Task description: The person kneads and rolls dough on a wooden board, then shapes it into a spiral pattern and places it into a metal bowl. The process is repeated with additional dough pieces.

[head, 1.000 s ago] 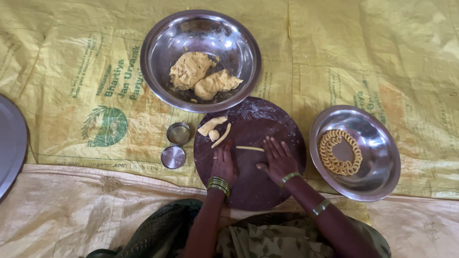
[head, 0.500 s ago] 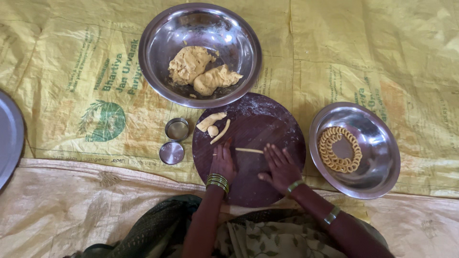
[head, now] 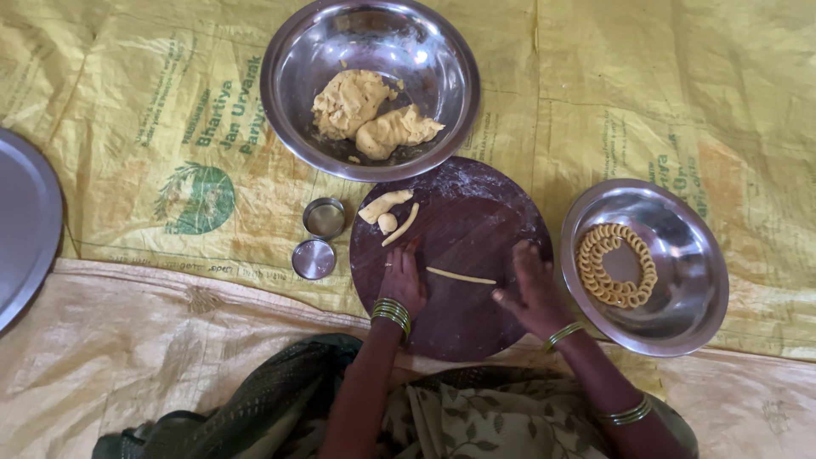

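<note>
A thin rope of yellow dough [head: 461, 276] lies across the middle of a round dark wooden board [head: 476, 212]. My left hand [head: 403, 279] rests flat on the board just left of the rope, fingers spread. At the rope's right end sits my right hand [head: 534, 289], fingers apart near the board's right edge. Neither hand holds anything. Small dough pieces [head: 388, 214] lie at the board's upper left.
A large steel bowl [head: 293, 102] with two dough lumps [head: 371, 116] stands beyond the board. A steel bowl [head: 697, 280] at the right holds coiled dough rings [head: 616, 264]. A small steel tin [head: 324, 218] and its lid [head: 314, 258] sit to the left. A steel plate [head: 25, 221] lies at the far left.
My hands have moved apart, the right one sliding toward the board's right edge. The dough rope now lies uncovered between them and looks longer.
</note>
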